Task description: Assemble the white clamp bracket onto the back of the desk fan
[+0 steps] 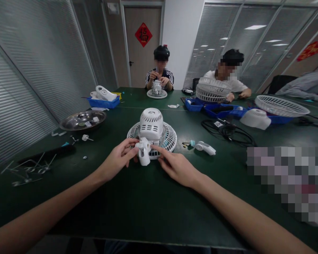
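A white fan motor housing [151, 123] with slotted vents stands on a round white fan grille [171, 135] in front of me. On its near side, a white plastic neck bracket [144, 152] sticks out toward me, a small brass-coloured spot on its right face. My left hand [122, 153] grips the bracket from the left between thumb and fingers. From the other side, the outstretched index finger of my right hand [177, 165] touches the bracket near the brass spot; its other fingers are bent below, with nothing visible in them.
Right of the fan lie a white plastic handle-like part [205, 148], small screws and black cables [228, 132]. On the left are a metal bowl [82, 120], wire pieces [33, 169] and a blue tray [103, 102]. Two people sit across the green table [153, 208].
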### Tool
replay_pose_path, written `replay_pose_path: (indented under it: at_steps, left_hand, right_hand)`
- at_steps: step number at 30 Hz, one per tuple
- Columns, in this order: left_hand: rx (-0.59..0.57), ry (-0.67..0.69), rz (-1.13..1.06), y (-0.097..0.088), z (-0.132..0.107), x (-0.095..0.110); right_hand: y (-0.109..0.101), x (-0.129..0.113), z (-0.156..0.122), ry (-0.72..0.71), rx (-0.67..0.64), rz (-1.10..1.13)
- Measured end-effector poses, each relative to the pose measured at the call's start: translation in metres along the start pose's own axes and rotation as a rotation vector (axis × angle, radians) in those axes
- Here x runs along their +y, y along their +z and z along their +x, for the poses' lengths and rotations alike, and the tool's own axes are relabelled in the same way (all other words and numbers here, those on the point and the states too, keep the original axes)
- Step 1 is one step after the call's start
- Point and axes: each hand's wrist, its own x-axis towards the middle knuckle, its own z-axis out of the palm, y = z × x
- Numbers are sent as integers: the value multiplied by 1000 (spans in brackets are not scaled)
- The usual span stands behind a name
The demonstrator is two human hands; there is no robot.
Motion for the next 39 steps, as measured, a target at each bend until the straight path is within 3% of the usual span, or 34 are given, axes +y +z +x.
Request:
replay_pose_path:
  at_steps: [2,4,6,8,9,12,16,19,24,29,39]
  left_hand:
    - [23,-79,119,3,-2,1]
    - [38,-155,242,7,-5,0]
    - [38,-175,294,10,-7,-1]
    - [33,-160,260,11,-8,-3]
    - [39,-148,223,11,-8,-4]
    - [101,-84,64,7,-5,-7]
    - [210,1,-127,1,2,-11]
    - [288,2,-132,-4,7,-12]
    - [357,23,-40,-12,19,-21]
    - [336,74,-76,-17,26,-31]
    - [375,23,-21,-17,26,-24]
  right_hand:
    - [-7,8,-1,-7,36,-134]
    - [-20,25,-4,53,162,-335]
    - [-37,47,-10,192,374,-510]
    - [-53,71,-17,352,455,-645]
    - [-59,81,-20,387,441,-662]
    - [-68,100,-24,299,258,-589]
    - [-62,106,-23,208,29,-485]
    - [-54,108,-22,189,-65,-417]
    - [-50,110,-23,209,-72,-355]
    - [-51,110,-24,227,-85,-332]
    - [-51,105,-24,219,-64,-311]
